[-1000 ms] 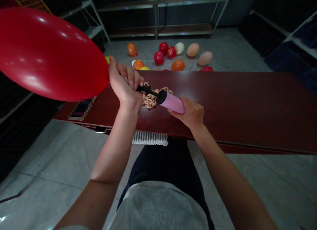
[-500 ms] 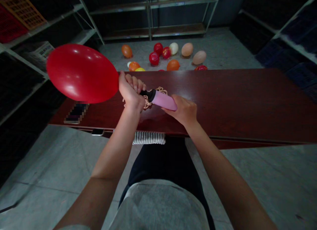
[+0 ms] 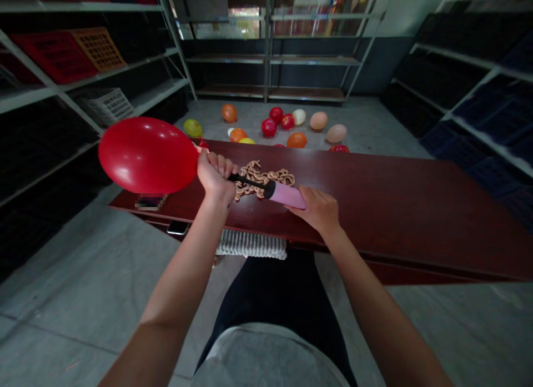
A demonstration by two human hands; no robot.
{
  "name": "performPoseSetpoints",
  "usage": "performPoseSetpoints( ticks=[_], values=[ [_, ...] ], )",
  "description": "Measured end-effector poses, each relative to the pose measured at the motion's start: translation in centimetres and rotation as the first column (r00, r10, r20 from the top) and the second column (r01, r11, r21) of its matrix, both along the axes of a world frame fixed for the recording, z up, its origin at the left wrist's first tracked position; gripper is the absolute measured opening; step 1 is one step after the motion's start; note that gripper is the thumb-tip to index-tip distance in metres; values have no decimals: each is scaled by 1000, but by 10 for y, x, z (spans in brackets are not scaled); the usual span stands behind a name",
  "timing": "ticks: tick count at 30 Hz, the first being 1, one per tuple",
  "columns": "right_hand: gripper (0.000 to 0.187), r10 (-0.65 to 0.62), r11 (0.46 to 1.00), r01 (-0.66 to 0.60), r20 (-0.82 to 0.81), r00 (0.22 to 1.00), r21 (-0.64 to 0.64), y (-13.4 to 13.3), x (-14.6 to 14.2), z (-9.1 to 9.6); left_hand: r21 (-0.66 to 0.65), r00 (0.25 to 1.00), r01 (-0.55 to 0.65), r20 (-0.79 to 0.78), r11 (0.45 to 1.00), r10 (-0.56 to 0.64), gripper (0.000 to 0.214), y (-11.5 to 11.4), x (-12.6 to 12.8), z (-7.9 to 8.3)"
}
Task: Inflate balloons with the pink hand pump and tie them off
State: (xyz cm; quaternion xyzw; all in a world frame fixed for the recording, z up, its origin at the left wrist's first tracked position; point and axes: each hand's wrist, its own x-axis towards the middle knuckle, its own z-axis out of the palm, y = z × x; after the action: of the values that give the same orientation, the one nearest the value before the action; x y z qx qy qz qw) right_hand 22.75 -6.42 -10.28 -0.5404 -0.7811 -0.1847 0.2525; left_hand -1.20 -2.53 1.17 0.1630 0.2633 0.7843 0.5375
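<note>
A large inflated red balloon (image 3: 147, 154) sticks out to the left of my left hand (image 3: 215, 176). That hand is closed around the balloon's neck and the black end of a hand balloon pump; its fingers cover the joint between them. My right hand (image 3: 318, 209) grips the far end of the pump's pink barrel (image 3: 287, 195). A length of the black rod (image 3: 252, 181) shows between the barrel and my left hand. Beneath the pump, a tangled heap of beige uninflated long balloons or cord (image 3: 283, 177) lies on the dark red table (image 3: 375, 204).
Several balloons, such as an orange one (image 3: 297, 140), lie on the floor beyond the table. A pixelated phone-like object (image 3: 150, 202) lies near the left edge. Grey ribbed cloth (image 3: 252, 244) hangs at the front. Shelves with crates (image 3: 54, 56) stand around.
The pink barrel has slid away from my left hand, so more black rod shows. My head view has tilted up, bringing more shelving in. Both hands keep their grip.
</note>
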Motion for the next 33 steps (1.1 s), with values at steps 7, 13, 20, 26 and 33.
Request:
performPoseSetpoints(
  ticks=[7, 13, 20, 26, 33],
  values=[
    [45, 69, 991, -82, 121, 990, 108, -5, 9, 16, 18, 999, -44, 28, 999, 43, 48, -5, -43, 13],
    [39, 10, 978, -29, 89, 996, 205, -6, 14, 39, 58, 987, -49, 159, 997, 39, 47, -3, -40, 13],
    [37, -33, 965, 13, 72, 997, 262, -12, -3, 52, 74, 975, -17, 222, 997, 0, 48, -1, -11, 16],
    [39, -62, 972, 68, -33, 998, 226, -18, -37, 64, 89, 979, 96, 173, 991, -111, 51, -3, 22, 31],
    [51, -49, 988, 58, -63, 997, 146, -25, -40, 61, -8, 969, 206, 140, 978, -203, 49, 2, 25, 38]
  ],
)
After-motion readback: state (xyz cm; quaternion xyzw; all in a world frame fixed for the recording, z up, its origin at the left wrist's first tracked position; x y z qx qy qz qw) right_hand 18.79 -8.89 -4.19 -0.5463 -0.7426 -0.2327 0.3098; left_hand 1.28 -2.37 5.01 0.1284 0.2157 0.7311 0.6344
